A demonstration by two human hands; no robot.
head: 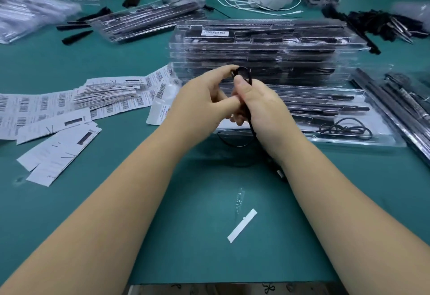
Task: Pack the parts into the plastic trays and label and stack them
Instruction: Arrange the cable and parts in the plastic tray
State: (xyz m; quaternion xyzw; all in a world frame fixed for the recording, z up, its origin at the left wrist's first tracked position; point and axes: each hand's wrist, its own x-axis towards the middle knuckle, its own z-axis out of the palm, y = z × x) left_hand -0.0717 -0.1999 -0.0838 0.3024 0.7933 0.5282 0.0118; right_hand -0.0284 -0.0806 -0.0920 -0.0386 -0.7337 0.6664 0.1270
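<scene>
Green table [104,52] crowded with stacked trays [260,52] and barcode labels [46,104].

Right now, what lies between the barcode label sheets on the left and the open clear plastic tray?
In the head view, a white plastic pouch and the left hand lie between the label sheets and the tray.

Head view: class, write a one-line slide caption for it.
Both hands, left hand and right hand, coil a black cord before stacked plastic trays.

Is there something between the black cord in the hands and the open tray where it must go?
Nothing visible: both hands hold the black cord directly above the near edge of the open tray.
</scene>
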